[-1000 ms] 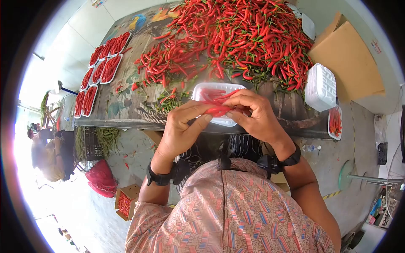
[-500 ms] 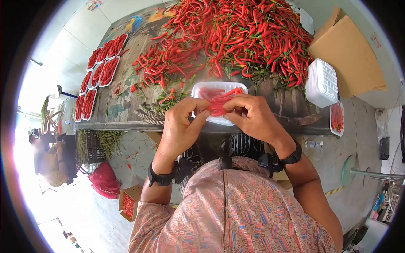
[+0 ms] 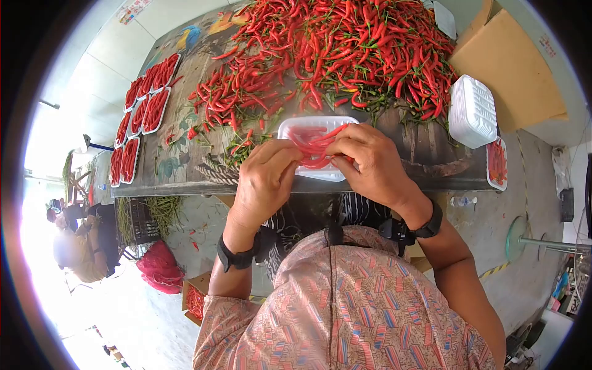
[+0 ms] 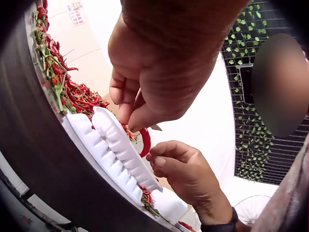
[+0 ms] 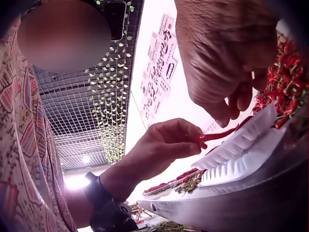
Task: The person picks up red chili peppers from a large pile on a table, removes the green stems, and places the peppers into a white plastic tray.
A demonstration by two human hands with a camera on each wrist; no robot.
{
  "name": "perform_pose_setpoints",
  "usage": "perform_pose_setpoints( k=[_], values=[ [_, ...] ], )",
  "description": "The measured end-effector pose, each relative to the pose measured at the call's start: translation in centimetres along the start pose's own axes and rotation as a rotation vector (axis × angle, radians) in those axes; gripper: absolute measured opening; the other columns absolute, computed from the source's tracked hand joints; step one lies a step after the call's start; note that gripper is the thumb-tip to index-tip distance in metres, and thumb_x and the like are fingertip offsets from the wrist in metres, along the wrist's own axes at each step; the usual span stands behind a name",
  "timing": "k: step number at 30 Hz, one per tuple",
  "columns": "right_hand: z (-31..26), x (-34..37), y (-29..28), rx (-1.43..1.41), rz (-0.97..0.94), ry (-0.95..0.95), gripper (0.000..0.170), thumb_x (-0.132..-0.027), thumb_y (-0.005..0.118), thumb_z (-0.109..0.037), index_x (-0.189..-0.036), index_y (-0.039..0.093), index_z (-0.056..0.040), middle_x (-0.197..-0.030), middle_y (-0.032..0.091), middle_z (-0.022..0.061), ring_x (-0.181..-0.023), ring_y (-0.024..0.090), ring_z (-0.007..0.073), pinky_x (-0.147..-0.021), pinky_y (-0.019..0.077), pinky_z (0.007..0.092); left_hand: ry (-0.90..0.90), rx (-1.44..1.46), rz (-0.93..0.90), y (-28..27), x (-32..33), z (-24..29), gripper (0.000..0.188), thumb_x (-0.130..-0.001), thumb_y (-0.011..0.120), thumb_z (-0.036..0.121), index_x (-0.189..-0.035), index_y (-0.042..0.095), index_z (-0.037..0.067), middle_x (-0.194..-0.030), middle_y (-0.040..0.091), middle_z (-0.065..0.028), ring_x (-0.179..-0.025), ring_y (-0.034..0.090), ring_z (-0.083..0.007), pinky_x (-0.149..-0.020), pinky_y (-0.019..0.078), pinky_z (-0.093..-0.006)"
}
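Note:
A white ribbed tray [image 3: 285, 131] with red chili peppers [image 3: 314, 148] in it sits at the table's near edge. My left hand [image 3: 266, 176] pinches the end of a chili over the tray's left side. That curved red chili [image 4: 146, 142] spans towards the other hand in the left wrist view. My right hand [image 3: 373, 163] has curled fingers and thumb at the chilies' right ends, pinching there. In the right wrist view, the tray [image 5: 236, 142] tilts on top of another white tray [image 5: 241, 166]. The palm sides of both hands are mostly hidden from the head view.
A big heap of red chilies [image 3: 370, 55] covers the table's back. Filled trays [image 3: 156, 111] stand at left, a stack of empty white trays [image 3: 473, 111] at right, near a cardboard box [image 3: 509, 74]. Green stems [image 3: 243, 151] and a rope [image 3: 216, 171] lie left of the tray.
Both hands have stayed over the tray. The left thumb has tucked in, and the right hand has shifted slightly up. The chilies between the fingers now lie more spread and curved.

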State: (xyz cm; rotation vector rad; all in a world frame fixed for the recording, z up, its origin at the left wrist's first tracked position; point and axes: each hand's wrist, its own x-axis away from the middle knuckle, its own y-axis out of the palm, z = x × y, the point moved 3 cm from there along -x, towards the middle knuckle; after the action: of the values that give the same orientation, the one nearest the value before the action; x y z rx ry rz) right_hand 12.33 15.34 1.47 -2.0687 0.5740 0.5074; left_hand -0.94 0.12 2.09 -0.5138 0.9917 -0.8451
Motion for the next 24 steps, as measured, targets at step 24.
perform_pose_setpoints(
  k=[24],
  values=[
    [-0.02,0.5,0.88,-0.021,-0.025,0.013,0.012,-0.073,0.075,-0.001,-0.083,0.071,-0.0058,-0.09,0.063,0.0057,-0.088,0.062,0.0268,-0.078,0.0515,0.0389,-0.02,0.075,0.014,0.21,0.35,-0.85,0.016,-0.079,0.067,-0.008,-0.093,0.068,0.001,-0.098,0.068,-0.0131,-0.088,0.067,-0.0324,-0.079,0.0541,-0.0385]
  ],
)
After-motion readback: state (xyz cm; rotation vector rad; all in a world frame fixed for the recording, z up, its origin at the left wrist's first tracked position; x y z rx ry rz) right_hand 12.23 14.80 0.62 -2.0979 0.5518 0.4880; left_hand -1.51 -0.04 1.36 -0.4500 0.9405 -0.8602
